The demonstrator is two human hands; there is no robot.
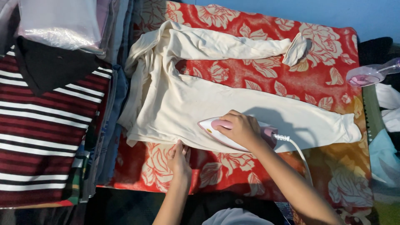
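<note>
Cream trousers (216, 100) lie spread flat on a red floral cloth (266, 71), waist toward the stack of folded clothes, legs running away from it. Taking the iron (227, 133) as the landmark: nearest the person, just below its pointed nose, the left hand (180, 160) lies flat with fingers together, pressing the lower edge of the trousers onto the cloth; it grips nothing. On top of the iron, the right hand (241, 129) is wrapped tightly round the pink handle, fingers fully curled. The iron itself sits sole-down on the nearer trouser leg, nose toward the waist, with its white cord (301, 152) trailing back beside the right forearm.

The fabric looks thin, soft and light, likely to ruck and slide under the iron, so pinning it flat by an edge or hem seems the sound way to hold it. The iron appears rigid and fairly heavy, and its handle is the only safe hold.

Beyond the iron lies the farther leg (225, 43), its cuff folded over. Left of it sits a striped garment (41, 125) on the stack; far right, a pink-and-clear plastic object (371, 75).
</note>
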